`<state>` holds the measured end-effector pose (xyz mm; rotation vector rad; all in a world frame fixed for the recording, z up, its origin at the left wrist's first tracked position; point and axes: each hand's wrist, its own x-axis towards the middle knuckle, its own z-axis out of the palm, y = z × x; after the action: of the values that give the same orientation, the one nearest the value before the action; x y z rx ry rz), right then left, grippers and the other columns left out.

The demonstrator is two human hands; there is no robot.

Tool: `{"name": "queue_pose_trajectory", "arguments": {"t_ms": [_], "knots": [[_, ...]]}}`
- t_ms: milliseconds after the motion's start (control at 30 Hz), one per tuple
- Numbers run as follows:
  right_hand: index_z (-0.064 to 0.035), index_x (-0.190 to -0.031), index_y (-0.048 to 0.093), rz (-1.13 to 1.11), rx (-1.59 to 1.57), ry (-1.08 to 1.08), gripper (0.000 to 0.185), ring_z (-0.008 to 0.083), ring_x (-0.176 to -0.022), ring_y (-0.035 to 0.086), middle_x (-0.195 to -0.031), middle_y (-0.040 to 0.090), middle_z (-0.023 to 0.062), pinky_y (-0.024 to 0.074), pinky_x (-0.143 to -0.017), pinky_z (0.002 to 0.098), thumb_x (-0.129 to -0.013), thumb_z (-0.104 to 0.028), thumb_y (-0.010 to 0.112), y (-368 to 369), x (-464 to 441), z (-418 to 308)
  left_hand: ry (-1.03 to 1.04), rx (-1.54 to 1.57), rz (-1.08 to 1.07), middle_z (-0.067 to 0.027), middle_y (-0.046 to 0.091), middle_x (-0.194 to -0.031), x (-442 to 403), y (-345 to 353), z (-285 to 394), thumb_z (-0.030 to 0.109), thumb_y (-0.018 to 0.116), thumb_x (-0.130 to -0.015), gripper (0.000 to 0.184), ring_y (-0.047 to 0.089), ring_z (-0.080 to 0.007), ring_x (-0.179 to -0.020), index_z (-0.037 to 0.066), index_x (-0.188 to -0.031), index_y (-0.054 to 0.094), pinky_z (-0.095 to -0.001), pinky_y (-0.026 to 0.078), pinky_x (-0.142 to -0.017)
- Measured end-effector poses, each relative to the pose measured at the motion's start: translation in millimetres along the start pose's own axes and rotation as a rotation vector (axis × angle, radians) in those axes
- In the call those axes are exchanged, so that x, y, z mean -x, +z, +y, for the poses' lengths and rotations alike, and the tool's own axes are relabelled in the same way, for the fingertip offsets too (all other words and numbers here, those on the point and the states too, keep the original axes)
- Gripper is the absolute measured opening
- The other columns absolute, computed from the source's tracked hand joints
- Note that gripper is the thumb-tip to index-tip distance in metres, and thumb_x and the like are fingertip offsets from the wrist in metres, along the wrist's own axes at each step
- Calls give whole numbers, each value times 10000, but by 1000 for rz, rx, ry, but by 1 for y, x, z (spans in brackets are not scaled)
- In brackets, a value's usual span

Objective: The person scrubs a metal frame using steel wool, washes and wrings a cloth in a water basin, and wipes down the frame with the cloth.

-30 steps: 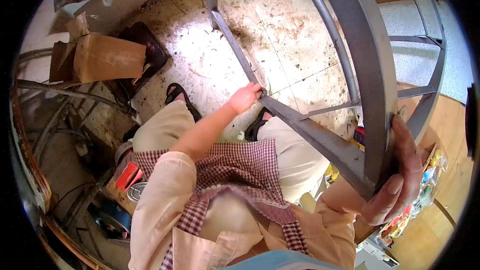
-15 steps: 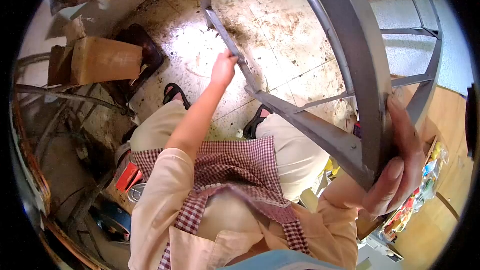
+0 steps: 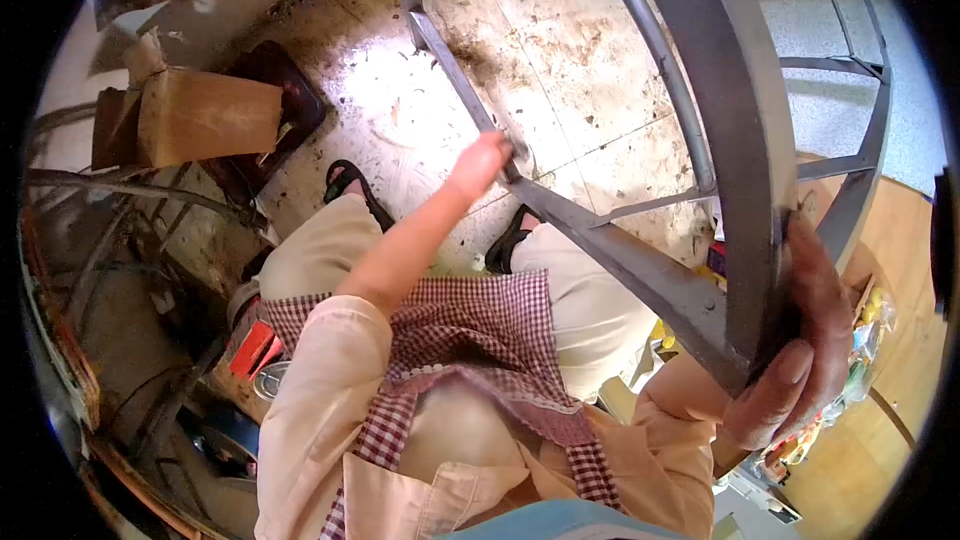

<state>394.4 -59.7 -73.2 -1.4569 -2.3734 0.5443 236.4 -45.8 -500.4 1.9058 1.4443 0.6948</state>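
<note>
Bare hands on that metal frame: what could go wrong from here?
The metal frame might tip if the right hand loses its corner, and could hit the feet in open sandals. The left hand, bare at the narrow bar, may scrape on an edge or joint.

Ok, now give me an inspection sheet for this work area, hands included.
Surface: tiled floor, stained and strewn with dark specks; a bright patch of light on it.
Things being handled: grey metal frame, with curved members and thinner crossbars.
Clutter: open cardboard box at left; red item at lower left; mixed small items at right.
Hands: right hand grips the frame's near corner; left hand, blurred, is at a narrow bar, grip unclear.
Cables: nothing certain; a thin dark line at lower left might be one.
Surroundings: dark bars at left, wooden surface at right.
</note>
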Motion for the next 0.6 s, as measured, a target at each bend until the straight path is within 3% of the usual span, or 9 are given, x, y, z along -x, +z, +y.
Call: {"name": "queue_pose_trajectory", "arguments": {"t_ms": [33,133,200,267,300,333,467,533,600], "knots": [[133,-1248,368,32,13,60,575,277,-987,572,-1137,515,286,439,-857,324,-915,-327,283,5,0,-9,-448,258,73,-155,553,-808,-11,-4,-4,-26,551,-703,151,556,-327,-814,23,-820,633,-384,477,-724],[94,-1062,535,202,-9,74,566,277,-844,595,-1005,598,225,444,-777,339,-900,-412,339,13,-2,-8,-175,-31,-11,-159,564,-825,17,28,13,-3,543,-722,175,561,-328,-836,31,-870,630,-388,477,-735],[72,-967,620,284,-18,83,593,278,-774,607,-939,638,192,446,-739,350,-893,-458,363,17,-4,-7,-107,35,5,-157,572,-840,22,20,25,8,533,-719,193,562,-329,-854,28,-886,628,-390,476,-736],[76,-1007,587,253,15,108,581,282,-812,602,-973,617,201,446,-762,352,-899,-440,342,17,-5,-12,-92,-43,-86,-152,576,-841,7,2,15,18,530,-725,183,561,-327,-859,26,-876,632,-387,475,-737],[82,-1050,552,211,34,99,567,286,-848,597,-1011,594,214,446,-784,354,-906,-417,324,15,-5,-12,-65,-110,-19,-151,584,-846,-4,2,-2,27,528,-736,176,557,-329,-872,25,-876,634,-381,472,-746],[98,-1138,478,142,58,48,548,294,-921,586,-1093,546,242,446,-829,355,-920,-368,291,9,-2,-6,-226,-16,96,-157,588,-842,-12,-6,1,27,522,-741,168,558,-327,-872,17,-864,636,-378,470,-750],[88,-1027,558,231,-19,6,560,293,-840,604,-959,605,220,457,-760,367,-900,-405,323,16,-2,-3,-156,88,45,-138,590,-824,32,26,18,8,546,-727,144,557,-317,-840,30,-831,644,-377,461,-773],[92,-1108,503,159,-30,-43,535,301,-909,591,-1034,570,252,461,-805,370,-912,-356,286,12,0,1,-268,187,36,-130,591,-818,35,41,-16,-5,559,-713,164,562,-310,-810,36,-843,648,-384,465,-753],[96,-1182,454,-13,40,-38,524,300,-969,581,-1108,536,280,465,-847,368,-916,-305,248,1,2,0,-190,-15,163,-159,572,-826,24,31,-79,70,561,-737,125,558,-313,-816,49,-840,628,-379,458,-733]]}}
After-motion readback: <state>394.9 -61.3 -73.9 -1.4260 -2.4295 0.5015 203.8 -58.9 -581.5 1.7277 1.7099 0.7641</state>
